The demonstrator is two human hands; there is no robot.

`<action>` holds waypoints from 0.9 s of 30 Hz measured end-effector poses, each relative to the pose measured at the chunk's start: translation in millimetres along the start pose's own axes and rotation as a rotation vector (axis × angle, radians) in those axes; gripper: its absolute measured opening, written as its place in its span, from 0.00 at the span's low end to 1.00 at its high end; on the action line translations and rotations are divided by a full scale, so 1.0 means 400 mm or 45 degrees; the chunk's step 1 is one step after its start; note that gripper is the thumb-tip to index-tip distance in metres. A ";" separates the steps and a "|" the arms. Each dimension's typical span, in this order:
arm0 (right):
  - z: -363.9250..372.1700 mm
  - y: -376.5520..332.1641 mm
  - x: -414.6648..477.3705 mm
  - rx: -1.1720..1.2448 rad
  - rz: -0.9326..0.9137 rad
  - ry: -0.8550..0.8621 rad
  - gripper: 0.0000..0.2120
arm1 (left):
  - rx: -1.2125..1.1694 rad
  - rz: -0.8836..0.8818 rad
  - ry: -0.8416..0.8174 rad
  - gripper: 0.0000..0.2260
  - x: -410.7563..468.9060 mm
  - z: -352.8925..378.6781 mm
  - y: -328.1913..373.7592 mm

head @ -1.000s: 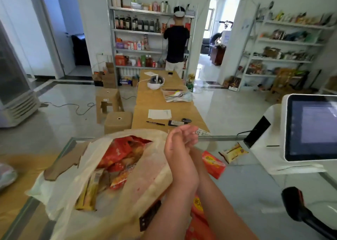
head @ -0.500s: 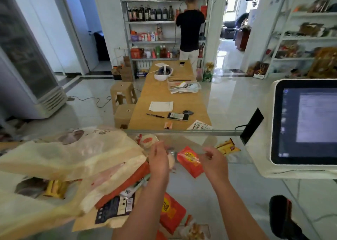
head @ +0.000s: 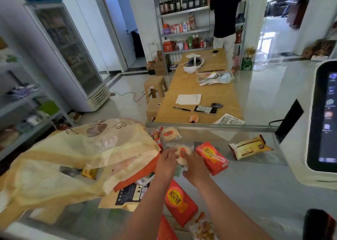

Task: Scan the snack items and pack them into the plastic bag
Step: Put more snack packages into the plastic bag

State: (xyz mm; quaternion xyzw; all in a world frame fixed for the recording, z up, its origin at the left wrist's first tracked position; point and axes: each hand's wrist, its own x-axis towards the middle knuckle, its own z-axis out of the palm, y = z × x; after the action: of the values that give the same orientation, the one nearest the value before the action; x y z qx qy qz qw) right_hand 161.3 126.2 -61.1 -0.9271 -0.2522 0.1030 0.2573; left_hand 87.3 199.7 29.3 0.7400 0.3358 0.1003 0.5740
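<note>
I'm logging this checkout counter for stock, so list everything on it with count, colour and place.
glass counter: one, clear, foreground
plastic bag: one, pale yellow, counter's left
beige pouch: one, dark label, partly under the bag
red packet: two, red; one by the hands, another nearer
clear-wrapped cake: two, pale; far edge, and under the hands
yellow snack bar: one, counter's right
till screen: one, white casing, far right
left hand, right hand: both on the nearer cake, grip unclear
</note>
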 end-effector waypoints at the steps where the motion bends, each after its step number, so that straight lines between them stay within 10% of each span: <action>1: 0.009 0.001 0.002 -0.037 -0.003 0.032 0.33 | -0.003 0.006 -0.016 0.11 0.001 -0.003 -0.003; 8: -0.001 -0.037 -0.012 -0.217 0.009 0.331 0.04 | 0.058 0.043 -0.121 0.08 0.011 -0.003 -0.017; 27: 0.065 -0.050 -0.014 -0.361 -0.017 0.383 0.19 | 0.152 0.315 -0.561 0.12 0.079 -0.054 0.018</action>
State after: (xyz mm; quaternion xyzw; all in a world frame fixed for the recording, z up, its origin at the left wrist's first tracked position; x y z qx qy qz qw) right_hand 139.6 149.3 -72.2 -0.9573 -0.2292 -0.0749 0.1595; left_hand 102.3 234.9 35.2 0.8120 0.1150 -0.0141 0.5720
